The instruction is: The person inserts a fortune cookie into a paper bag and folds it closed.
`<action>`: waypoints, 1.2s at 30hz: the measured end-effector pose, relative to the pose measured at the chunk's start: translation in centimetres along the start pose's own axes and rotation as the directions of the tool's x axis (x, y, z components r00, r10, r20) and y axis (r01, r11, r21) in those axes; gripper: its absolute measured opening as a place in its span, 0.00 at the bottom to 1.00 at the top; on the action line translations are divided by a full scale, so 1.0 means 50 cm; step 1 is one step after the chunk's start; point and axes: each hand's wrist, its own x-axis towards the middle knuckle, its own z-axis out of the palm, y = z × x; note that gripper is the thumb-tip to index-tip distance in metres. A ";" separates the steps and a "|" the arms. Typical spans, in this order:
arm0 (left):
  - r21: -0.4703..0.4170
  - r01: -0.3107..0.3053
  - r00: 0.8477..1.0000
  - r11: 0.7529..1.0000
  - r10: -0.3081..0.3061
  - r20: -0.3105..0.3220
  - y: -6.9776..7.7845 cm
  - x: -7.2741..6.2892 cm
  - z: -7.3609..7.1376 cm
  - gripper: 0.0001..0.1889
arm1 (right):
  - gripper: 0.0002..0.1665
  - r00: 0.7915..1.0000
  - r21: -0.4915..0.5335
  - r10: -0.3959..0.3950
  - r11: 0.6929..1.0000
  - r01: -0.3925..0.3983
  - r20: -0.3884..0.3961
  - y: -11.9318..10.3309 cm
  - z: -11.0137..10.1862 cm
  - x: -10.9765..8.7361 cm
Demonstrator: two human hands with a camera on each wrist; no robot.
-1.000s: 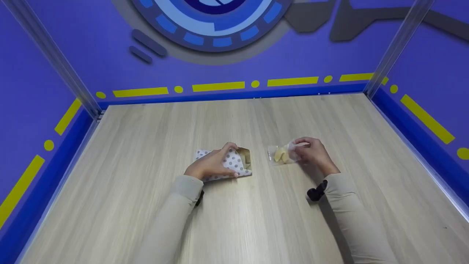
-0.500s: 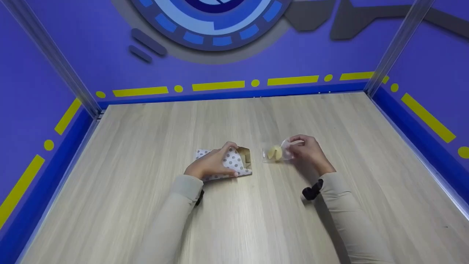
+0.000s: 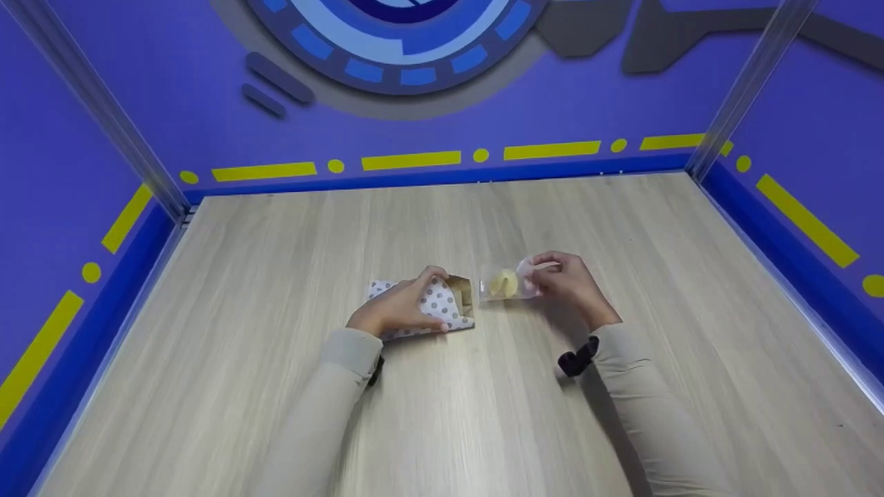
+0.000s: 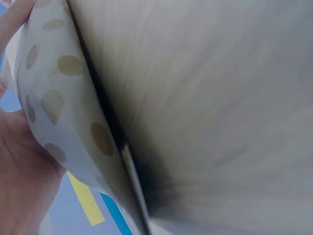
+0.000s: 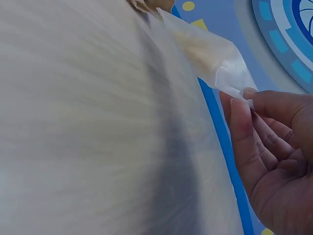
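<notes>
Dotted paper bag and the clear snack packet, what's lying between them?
Nothing: in the head view the clear snack packet nearly meets the dotted paper bag mouth, with a sliver of bare table between.

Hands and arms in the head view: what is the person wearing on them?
Both arms are covered to the wrist by long, light beige sleeves, left sleeve and right sleeve. A small black strap or device sits at each wrist, plainest on the right. The left hand and right hand are bare: no gloves, no rings visible.
</notes>
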 end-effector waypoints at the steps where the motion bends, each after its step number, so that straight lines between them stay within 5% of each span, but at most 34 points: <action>1: 0.001 0.000 1.000 1.000 0.000 0.000 0.000 0.000 0.000 0.43 | 0.20 1.000 0.010 0.002 1.000 -0.002 0.002 -0.001 0.002 0.000; 36: -0.013 -0.001 1.000 1.000 0.001 -0.005 -0.003 -0.002 -0.003 0.44 | 0.20 0.994 0.081 0.006 0.997 -0.015 0.112 -0.011 0.072 0.013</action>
